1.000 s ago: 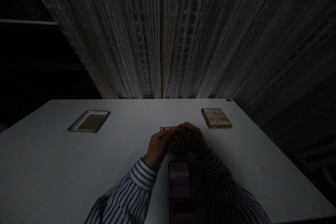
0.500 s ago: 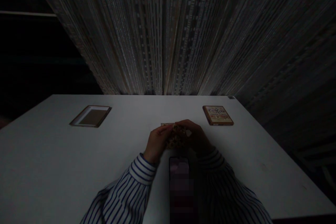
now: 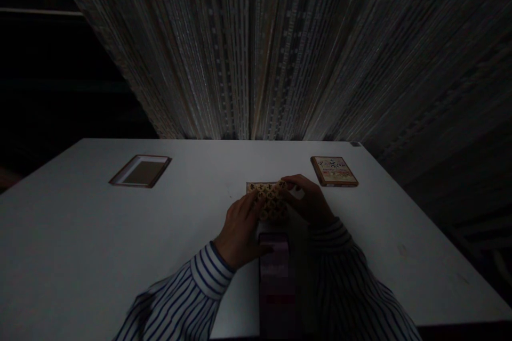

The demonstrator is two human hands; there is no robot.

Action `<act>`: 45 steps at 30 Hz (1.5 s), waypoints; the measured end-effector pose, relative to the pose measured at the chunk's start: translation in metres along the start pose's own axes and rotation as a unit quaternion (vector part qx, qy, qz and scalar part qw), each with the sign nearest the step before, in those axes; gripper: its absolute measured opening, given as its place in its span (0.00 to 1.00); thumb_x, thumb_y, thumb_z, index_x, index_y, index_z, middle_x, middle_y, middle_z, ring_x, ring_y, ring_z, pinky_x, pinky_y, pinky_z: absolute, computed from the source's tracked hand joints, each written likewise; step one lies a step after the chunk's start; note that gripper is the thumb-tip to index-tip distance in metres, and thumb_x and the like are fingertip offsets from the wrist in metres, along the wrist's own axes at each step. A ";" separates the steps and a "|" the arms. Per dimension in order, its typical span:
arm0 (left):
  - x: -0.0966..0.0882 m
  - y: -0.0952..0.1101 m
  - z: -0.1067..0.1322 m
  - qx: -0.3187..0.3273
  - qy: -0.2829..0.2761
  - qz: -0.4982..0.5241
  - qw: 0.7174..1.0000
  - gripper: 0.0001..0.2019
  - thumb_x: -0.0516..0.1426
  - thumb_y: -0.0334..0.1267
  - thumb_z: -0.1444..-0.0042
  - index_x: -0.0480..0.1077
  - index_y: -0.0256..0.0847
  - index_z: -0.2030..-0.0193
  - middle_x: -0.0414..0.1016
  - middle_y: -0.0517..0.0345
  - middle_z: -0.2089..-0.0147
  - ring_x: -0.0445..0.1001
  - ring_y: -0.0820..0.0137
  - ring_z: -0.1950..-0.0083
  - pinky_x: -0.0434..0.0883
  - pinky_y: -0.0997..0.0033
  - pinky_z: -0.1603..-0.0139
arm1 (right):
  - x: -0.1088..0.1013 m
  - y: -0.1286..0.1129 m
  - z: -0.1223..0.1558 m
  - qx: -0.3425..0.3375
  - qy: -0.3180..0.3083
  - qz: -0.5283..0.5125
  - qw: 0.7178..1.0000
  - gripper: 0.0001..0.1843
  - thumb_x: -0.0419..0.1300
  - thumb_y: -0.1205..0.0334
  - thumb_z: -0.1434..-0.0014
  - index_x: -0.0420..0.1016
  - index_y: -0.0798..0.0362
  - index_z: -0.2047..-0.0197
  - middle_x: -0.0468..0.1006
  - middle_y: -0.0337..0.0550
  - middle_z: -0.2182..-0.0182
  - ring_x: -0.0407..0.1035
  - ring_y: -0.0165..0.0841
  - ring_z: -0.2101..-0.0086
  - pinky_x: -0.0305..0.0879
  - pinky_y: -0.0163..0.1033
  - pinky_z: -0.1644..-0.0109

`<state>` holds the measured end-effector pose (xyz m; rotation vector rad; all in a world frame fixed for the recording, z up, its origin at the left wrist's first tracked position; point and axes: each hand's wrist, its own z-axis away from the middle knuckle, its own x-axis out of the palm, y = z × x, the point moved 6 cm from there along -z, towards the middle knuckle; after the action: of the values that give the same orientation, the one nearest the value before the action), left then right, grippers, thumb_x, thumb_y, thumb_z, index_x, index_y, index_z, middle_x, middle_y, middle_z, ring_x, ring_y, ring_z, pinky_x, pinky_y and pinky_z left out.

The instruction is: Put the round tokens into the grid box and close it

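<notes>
Several round, pale xiangqi pieces (image 3: 270, 204) with dark characters are packed in rows in a small tray (image 3: 248, 186) at the middle of the table. My left hand (image 3: 240, 229) lies over the tray's left side, its fingers stretched out touching the pieces and its thumb spread away to the right. At the far right corner of the tray, my right hand (image 3: 310, 200) pinches one xiangqi piece (image 3: 282, 185) between thumb and finger. Part of the rows is hidden under my fingers.
A dark phone (image 3: 274, 264) lies just in front of the tray, below my hands. On the white table (image 3: 192, 181), an open shallow box (image 3: 146, 172) stands at the far left and a printed box lid (image 3: 334, 170) at the far right. A patterned curtain (image 3: 256, 53) hangs behind.
My hands have parted from over the pieces, uncovering the rows. The left thumb has swung down and out, and the left fingers have straightened. My right hand has shifted slightly right.
</notes>
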<state>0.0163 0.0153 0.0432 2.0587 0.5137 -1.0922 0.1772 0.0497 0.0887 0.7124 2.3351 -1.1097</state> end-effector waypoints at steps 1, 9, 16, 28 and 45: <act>0.002 0.000 0.001 0.002 -0.007 -0.007 1.000 0.52 0.66 0.45 0.73 0.45 0.43 0.39 0.49 0.40 0.37 0.49 0.49 0.38 0.52 0.45 0.44 | 0.000 0.000 0.000 0.000 -0.001 0.000 1.000 0.11 0.56 0.59 0.47 0.69 0.53 0.60 0.71 0.43 0.70 0.66 0.31 0.69 0.65 0.38 0.65; -0.001 -0.002 -0.002 -0.002 0.002 0.009 1.000 0.46 0.65 0.45 0.68 0.50 0.38 0.41 0.53 0.39 0.39 0.50 0.51 0.38 0.53 0.47 0.43 | 0.003 0.006 0.002 -0.003 -0.005 0.004 1.000 0.12 0.57 0.61 0.48 0.69 0.54 0.59 0.71 0.42 0.71 0.65 0.30 0.70 0.65 0.37 0.67; -0.030 -0.038 -0.027 -0.146 0.134 0.063 0.978 0.21 0.53 0.42 0.49 0.60 0.40 0.47 0.66 0.47 0.48 0.62 0.61 0.45 0.61 0.55 0.46 | 0.006 0.014 0.004 -0.005 -0.022 0.028 0.999 0.13 0.56 0.62 0.48 0.70 0.54 0.58 0.71 0.42 0.73 0.66 0.30 0.71 0.66 0.37 0.67; -0.003 -0.076 -0.027 -0.233 0.148 0.128 0.953 0.17 0.51 0.44 0.47 0.67 0.38 0.54 0.72 0.48 0.55 0.68 0.63 0.51 0.66 0.61 0.52 | 0.014 0.038 0.003 0.038 -0.048 0.090 0.994 0.13 0.57 0.59 0.49 0.71 0.54 0.60 0.75 0.43 0.72 0.69 0.32 0.72 0.67 0.39 0.67; 0.002 -0.075 -0.028 -0.205 0.112 0.114 0.966 0.16 0.48 0.44 0.44 0.70 0.39 0.57 0.74 0.49 0.58 0.69 0.63 0.54 0.65 0.61 0.52 | 0.030 0.062 -0.004 0.042 -0.097 0.094 0.990 0.11 0.58 0.57 0.49 0.73 0.53 0.63 0.72 0.42 0.71 0.67 0.30 0.72 0.65 0.37 0.68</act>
<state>-0.0155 0.0846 0.0205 1.8246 0.5455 -0.5634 0.1924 0.0940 0.0377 0.7985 2.0248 -1.1430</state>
